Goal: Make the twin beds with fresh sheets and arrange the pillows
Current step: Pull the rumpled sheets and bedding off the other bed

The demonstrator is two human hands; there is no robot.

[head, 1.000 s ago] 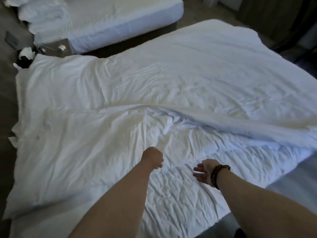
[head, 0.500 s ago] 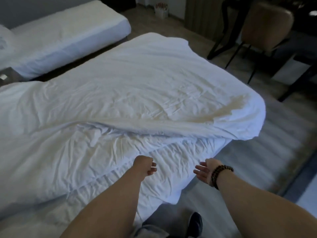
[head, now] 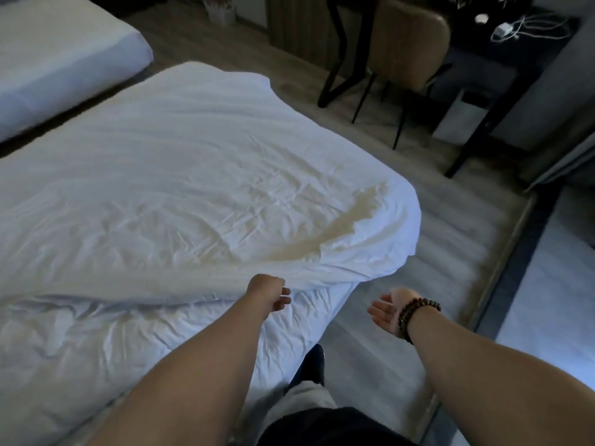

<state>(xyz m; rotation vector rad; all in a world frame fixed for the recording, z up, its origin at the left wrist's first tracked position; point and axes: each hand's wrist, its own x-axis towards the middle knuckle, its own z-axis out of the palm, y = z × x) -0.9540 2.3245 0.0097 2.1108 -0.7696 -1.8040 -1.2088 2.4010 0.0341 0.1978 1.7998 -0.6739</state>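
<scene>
Spreading the white cover [head: 193, 188] over the near bed is the step in hand, as I judge it; no pillow shows on it in this view

Item 1, white cover: fills the centre and left of the frame, rumpled. Its near edge is folded back in a thick roll running from the left edge to the bed's corner at right centre. A yellowish patch shows near that corner

Item 2, under sheet [head: 128, 349]: lower left, creased, bare below the roll

Item 3, my left hand [head: 269, 292]: lower centre, fingers curled under, just at the rolled edge; whether they pinch cloth I cannot tell

Item 4, my right hand [head: 386, 312]: right of centre, off the bed and over the floor [head: 370, 355], palm turned inward, fingers straight and parted, holding nothing; bead bracelet [head: 415, 312] at the wrist

Item 5, second bed [head: 58, 59]: upper left, white sheet flat, well apart from my hands

Item 6, chair [head: 409, 43] at a dark desk [head: 531, 37]: upper right

Next move, by my reckoning: both hands take the rolled edge near the corner and draw it toward the lower frame edge until the under sheet is covered, pulling evenly so the corner does not slide off
</scene>
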